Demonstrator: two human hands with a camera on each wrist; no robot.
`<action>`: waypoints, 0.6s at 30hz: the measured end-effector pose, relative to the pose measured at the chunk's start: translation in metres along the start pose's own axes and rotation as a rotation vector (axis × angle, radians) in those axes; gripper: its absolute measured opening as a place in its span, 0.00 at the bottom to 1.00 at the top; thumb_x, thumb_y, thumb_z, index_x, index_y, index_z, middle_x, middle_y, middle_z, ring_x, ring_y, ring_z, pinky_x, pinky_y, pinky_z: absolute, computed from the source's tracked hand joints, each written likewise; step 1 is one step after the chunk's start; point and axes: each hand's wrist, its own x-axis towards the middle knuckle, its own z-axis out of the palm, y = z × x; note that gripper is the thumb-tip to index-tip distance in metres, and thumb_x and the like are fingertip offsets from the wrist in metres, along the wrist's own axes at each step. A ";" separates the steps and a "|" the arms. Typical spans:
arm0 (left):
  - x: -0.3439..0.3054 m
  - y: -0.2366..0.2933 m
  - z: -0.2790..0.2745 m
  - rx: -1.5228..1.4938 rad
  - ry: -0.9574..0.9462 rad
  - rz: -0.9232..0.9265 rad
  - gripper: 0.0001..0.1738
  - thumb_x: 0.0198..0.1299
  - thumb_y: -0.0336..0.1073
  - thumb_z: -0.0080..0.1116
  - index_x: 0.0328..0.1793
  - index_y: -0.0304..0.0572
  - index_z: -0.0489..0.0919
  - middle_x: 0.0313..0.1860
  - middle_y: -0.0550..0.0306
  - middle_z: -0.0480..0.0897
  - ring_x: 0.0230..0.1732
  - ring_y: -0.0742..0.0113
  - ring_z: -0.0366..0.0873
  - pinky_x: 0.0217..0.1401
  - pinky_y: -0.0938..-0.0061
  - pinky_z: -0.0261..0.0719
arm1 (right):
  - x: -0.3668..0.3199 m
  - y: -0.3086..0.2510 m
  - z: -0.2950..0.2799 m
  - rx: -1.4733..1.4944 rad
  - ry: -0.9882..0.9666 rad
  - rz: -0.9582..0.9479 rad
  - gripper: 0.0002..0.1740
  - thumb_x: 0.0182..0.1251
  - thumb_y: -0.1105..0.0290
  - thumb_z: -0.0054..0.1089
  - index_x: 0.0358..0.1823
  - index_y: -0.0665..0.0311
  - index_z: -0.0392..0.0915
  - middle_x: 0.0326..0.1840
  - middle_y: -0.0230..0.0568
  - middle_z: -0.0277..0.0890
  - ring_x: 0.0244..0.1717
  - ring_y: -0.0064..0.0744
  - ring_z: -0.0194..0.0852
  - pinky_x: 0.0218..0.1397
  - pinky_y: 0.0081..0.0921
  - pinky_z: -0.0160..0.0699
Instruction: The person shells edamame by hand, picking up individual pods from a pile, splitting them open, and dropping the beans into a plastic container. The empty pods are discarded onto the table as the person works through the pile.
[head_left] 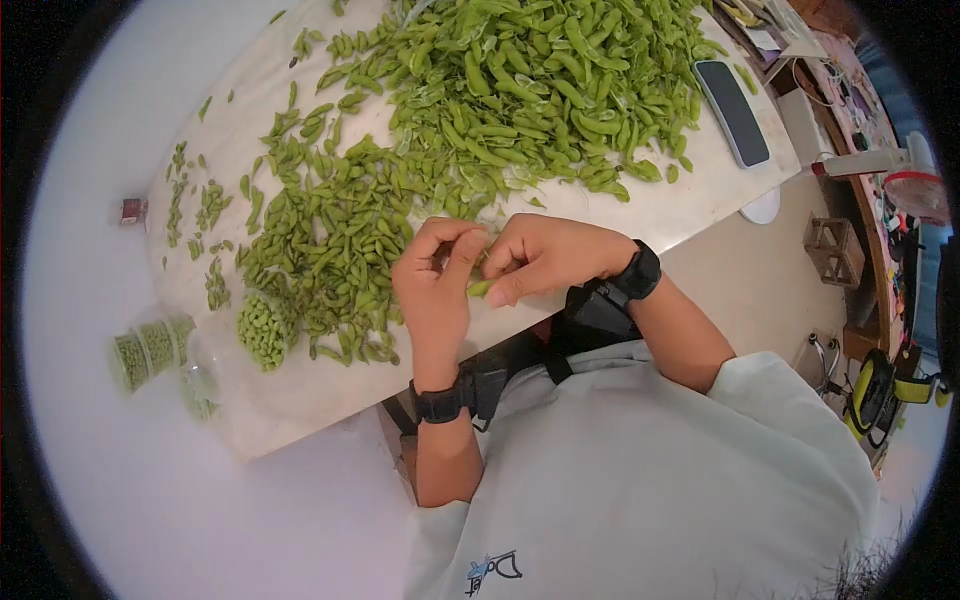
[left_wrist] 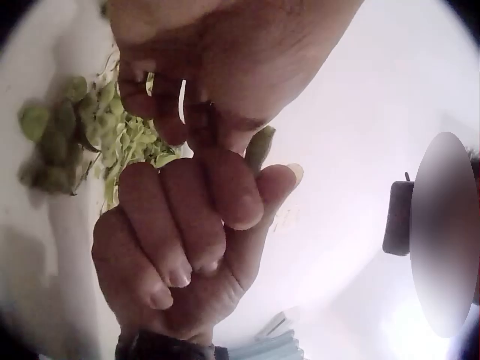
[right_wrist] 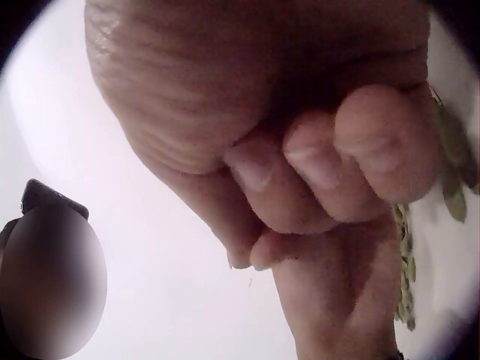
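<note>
Both hands meet at the front edge of the table over a green soybean pod [head_left: 480, 288]. My right hand [head_left: 560, 255] pinches it between thumb and forefinger, its other fingers curled in. My left hand [head_left: 435, 275], fingers bent, grips at the pod from the other side; in the left wrist view the pod [left_wrist: 260, 148] stands up beside the left thumb and forefinger. In the right wrist view the curled right fingers [right_wrist: 322, 169] hide the pod. Close to the left hand spreads a heap of small full pods [head_left: 330, 230].
A large pile of brighter green pods [head_left: 540, 90] covers the table's far part. A container of shelled beans [head_left: 265, 330] stands at the left, with clear tubs of beans [head_left: 150, 352] beyond it. A phone [head_left: 733, 112] lies near the right table edge [head_left: 720, 220].
</note>
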 end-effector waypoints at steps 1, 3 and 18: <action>0.001 0.000 0.001 0.001 0.015 0.006 0.03 0.58 0.25 0.61 0.36 0.31 0.80 0.32 0.61 0.76 0.33 0.76 0.72 0.38 0.83 0.70 | -0.001 -0.003 -0.002 -0.023 0.007 0.016 0.22 0.64 0.56 0.60 0.20 0.66 0.72 0.14 0.21 0.59 0.18 0.13 0.52 0.21 0.20 0.52; 0.001 -0.001 0.002 0.026 0.005 0.055 0.03 0.57 0.24 0.61 0.36 0.31 0.79 0.33 0.61 0.77 0.33 0.76 0.72 0.39 0.82 0.70 | -0.003 -0.005 -0.002 0.014 0.000 -0.001 0.22 0.64 0.56 0.60 0.20 0.67 0.72 0.14 0.22 0.59 0.19 0.13 0.53 0.22 0.19 0.54; 0.005 0.024 0.008 0.207 -0.275 0.126 0.04 0.49 0.22 0.64 0.32 0.36 0.83 0.30 0.58 0.80 0.33 0.70 0.74 0.38 0.79 0.70 | -0.003 0.001 -0.003 -0.197 0.050 0.034 0.19 0.56 0.57 0.65 0.27 0.69 0.76 0.22 0.40 0.74 0.25 0.27 0.69 0.30 0.28 0.68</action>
